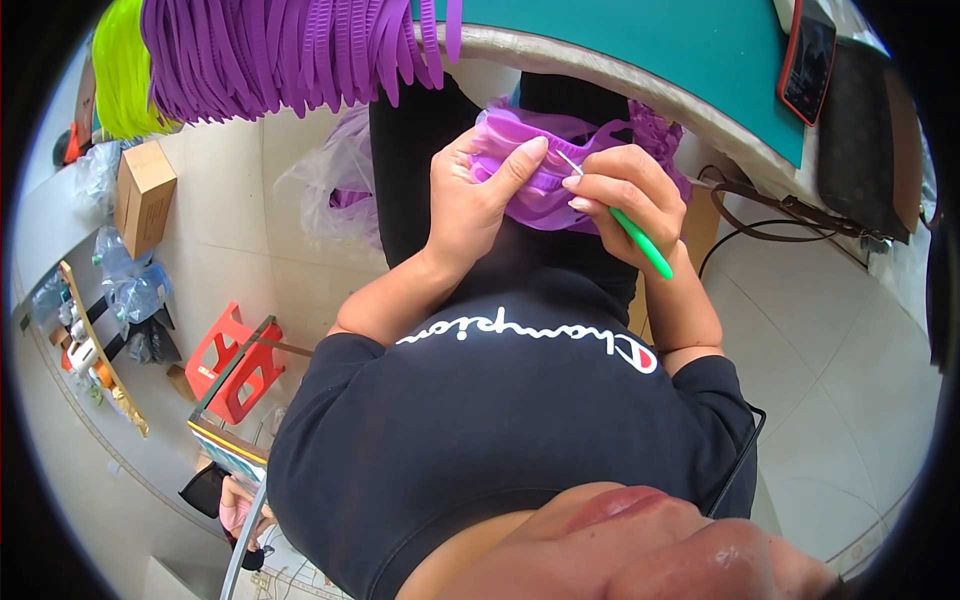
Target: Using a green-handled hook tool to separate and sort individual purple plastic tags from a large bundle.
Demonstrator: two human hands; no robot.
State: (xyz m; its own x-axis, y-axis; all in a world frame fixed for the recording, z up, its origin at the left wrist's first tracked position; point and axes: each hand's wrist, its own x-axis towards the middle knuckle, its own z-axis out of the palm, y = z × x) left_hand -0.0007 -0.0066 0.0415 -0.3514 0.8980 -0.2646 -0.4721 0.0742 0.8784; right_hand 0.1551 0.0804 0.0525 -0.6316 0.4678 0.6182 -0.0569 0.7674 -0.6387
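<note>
"Purple piece [540, 210] first: where is it, seen from the desk [690, 40]?"

"On my side of the desk, just short of its curved edge, held up over my lap. It is soft, partly see-through and bunched up in folds."

"And your left hand [472, 192]?"

"Mostly closed. It pinches the purple piece, with my thumb laid flat across the top and my fingers tucked underneath."

"What about your right hand [635, 190]?"

"Closed as well, fingers bent around a green-handled tool [648, 248], much as I would grip a pen. The thin metal tip points away from me, toward the desk, and lies over the purple piece. I cannot tell whether it touches."

"Anything on the desk itself?"

"Purple strips [270, 50] lie thickly at its left part and dangle over the near edge, many of them ridged. Lime-green strips [120, 70] hang beside them, farther left. At the desk's right end sits a dark device with a red rim [810, 62]."

"And around it?"

"A brown bag [868, 140] is just beside the desk's right end. A clear plastic bag [325, 180] with purple stuff in it lies below the near edge, left of my legs. Out to the left of that, on my side of the desk, a cardboard box [146, 200] stands on the floor."
</note>
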